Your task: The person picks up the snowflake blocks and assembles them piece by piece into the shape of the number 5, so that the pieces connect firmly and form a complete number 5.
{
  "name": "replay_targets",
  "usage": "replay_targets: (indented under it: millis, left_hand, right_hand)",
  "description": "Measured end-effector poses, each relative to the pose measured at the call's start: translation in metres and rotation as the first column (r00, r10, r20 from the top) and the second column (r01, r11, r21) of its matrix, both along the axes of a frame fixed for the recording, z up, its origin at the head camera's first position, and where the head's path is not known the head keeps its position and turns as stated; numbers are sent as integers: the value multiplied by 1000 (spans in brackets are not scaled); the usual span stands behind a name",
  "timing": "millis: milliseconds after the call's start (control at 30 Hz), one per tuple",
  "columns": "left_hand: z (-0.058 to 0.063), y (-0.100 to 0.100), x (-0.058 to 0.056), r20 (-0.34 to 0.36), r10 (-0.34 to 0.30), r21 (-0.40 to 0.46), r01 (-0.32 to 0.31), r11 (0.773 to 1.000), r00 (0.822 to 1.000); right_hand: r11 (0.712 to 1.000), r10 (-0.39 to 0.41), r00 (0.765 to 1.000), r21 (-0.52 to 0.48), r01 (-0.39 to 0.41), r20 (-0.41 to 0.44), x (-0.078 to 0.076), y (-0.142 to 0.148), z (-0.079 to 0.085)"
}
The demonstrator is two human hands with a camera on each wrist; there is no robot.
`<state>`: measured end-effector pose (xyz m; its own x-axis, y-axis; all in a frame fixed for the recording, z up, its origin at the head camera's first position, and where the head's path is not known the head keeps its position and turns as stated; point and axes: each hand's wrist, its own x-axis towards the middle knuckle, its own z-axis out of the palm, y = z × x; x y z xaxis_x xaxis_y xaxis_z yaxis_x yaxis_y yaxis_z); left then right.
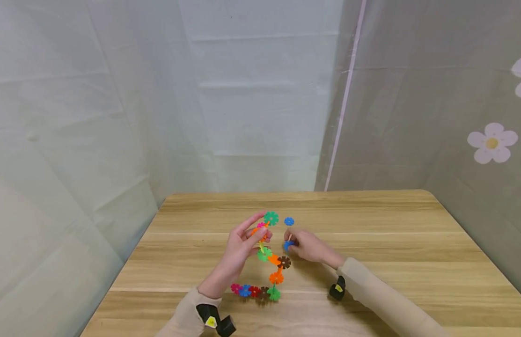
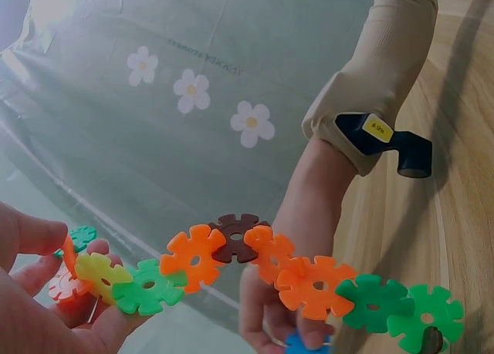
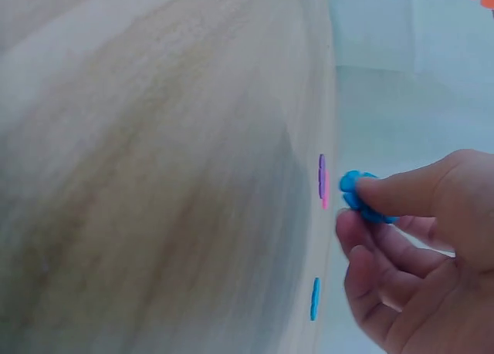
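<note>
My left hand (image 1: 239,244) grips the upper part of a chain of interlocked plastic snowflake discs, its thumb over an orange disc (image 1: 258,232). The chain hangs down through a light green disc (image 1: 264,254), a dark brown disc (image 1: 284,262) and a lower orange disc (image 1: 276,278). Its lower end turns left, finishing in a pink disc (image 1: 236,289). To the right of the chain, my right hand (image 1: 311,245) pinches a loose blue snowflake disc (image 3: 370,202) between thumb and fingers, apart from the chain. A teal disc (image 1: 271,218) tops the chain beside my left fingertips.
Another blue disc (image 1: 289,221) lies on the wooden table (image 1: 391,243) beyond my right hand. The right wrist view also shows a purple disc (image 3: 322,175) and a pink disc (image 3: 326,190) on the table. Pale curtains (image 1: 260,103) hang behind the far edge.
</note>
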<state>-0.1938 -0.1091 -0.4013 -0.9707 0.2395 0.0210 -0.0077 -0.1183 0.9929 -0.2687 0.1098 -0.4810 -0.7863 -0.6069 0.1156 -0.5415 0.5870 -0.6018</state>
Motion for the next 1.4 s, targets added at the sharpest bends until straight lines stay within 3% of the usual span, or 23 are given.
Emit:
replay_targets:
  millis: [500,967,1233,1400]
  left_hand:
    - [0,-1,0,17,21,-8,-21,1000,1000]
    - [-1,-1,-2,14,13,3,-13,1000,1000]
    - [-1,-1,-3,12,8,1,-8,1000,1000]
    - [-2,0,-3,12,13,15,-13,1000,1000]
  right_hand:
    - [966,-67,991,-257,36,-113,6,0,14]
    - [924,-134,978,-376,65,-160,11,-2,24]
    - [907,-154,955,-419,35,-254,14,-3,32]
    - [892,-172,923,-452,-1,-343,16,-4,38]
